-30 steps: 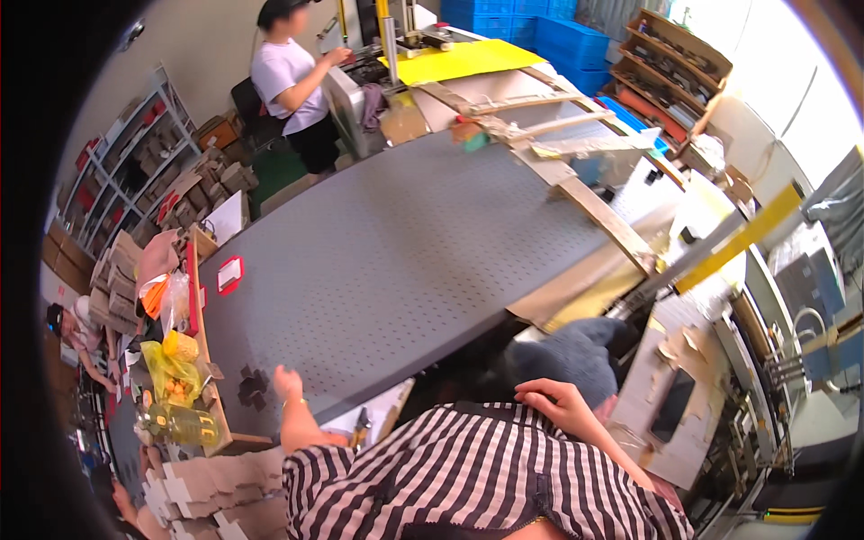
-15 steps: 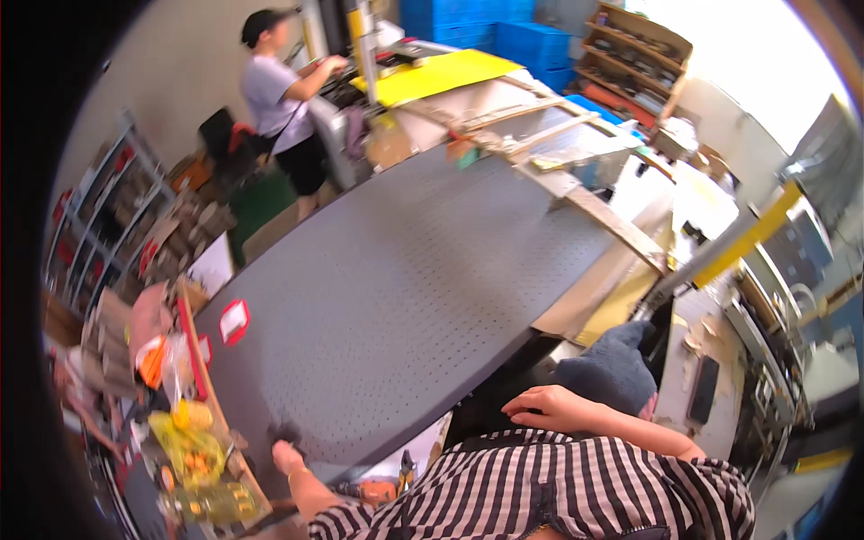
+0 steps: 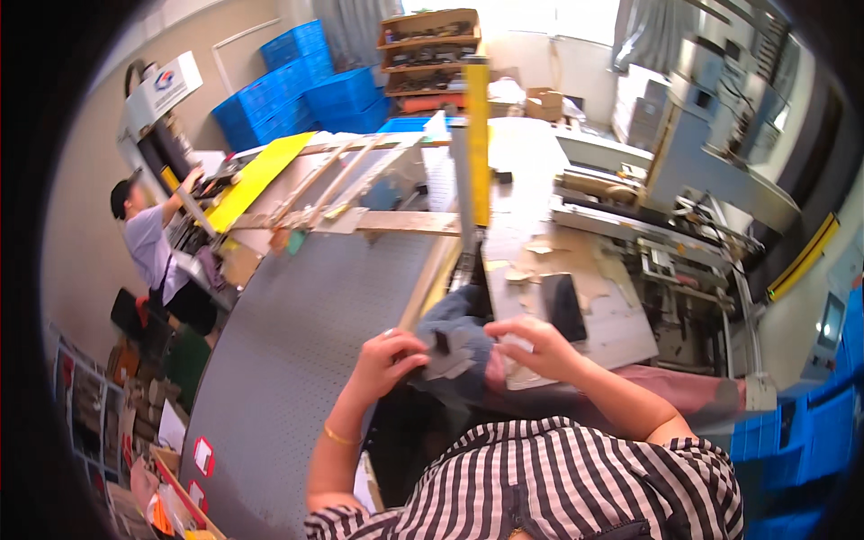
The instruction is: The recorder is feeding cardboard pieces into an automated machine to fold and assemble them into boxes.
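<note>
Stretching along the person's left, the grey perforated worktop (image 3: pixel 297 333) carries a red-framed card (image 3: pixel 204 456) near its left edge, while wooden slats (image 3: pixel 409 222) and a yellow sheet (image 3: pixel 261 180) lie across its far end. Beyond that end stand stacked blue crates (image 3: pixel 342 101) and a wooden shelf rack (image 3: pixel 430 52); a co-worker (image 3: pixel 148 229) stands outside the far left corner. A yellow-and-silver post (image 3: pixel 476 144) rises between the worktop and a side bench (image 3: pixel 616 328), where a black phone (image 3: pixel 563 306) lies near the left edge among torn scraps, with a grey machine (image 3: pixel 702 171) behind. Compared with a second ago, the view has turned to the right, and the dark grey cut-out piece (image 3: pixel 450 355), which lay by the worktop's near left corner, is now off it, held up before the person's body over the gap between worktop and bench. The left hand (image 3: pixel 393 360) rises from below with its wrist bent inward, thumb and fingers pinched on the piece's left edge. The right hand (image 3: pixel 531 348) comes in from the lower right, fingers curled beside the piece's right edge; blur hides whether they touch or grip anything.
</note>
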Demonstrator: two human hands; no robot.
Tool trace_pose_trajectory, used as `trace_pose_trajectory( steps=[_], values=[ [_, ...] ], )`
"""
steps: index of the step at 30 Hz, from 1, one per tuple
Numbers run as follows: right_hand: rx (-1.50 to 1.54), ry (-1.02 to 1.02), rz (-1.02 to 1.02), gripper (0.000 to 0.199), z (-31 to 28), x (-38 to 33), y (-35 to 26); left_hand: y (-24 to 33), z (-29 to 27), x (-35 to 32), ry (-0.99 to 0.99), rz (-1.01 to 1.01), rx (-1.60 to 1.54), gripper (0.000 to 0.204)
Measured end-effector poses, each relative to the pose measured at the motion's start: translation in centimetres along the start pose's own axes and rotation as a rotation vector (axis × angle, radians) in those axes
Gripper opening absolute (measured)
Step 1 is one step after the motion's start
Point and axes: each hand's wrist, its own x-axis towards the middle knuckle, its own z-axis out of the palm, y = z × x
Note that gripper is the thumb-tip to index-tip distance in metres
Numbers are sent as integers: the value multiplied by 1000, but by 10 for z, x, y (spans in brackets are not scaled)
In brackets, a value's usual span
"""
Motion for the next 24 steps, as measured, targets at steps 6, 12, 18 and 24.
trace_pose_trajectory(
  steps=[6, 12, 18, 24],
  values=[
    [-138, 153, 32, 30, -101, -89, 12, 107, 116, 122, -341, 432, -43, 16],
    [167, 252, 277, 31, -161, -144, 37, 155, 182, 189, -537, 520, -130, 13],
    [-84, 485, 202, 48, -214, -136, 76, 136, 231, 254, -582, 452, -74, 28],
    [-281, 519, 180, 56, -307, -97, 136, 124, 286, 346, -374, 447, -92, 46]
  ],
)
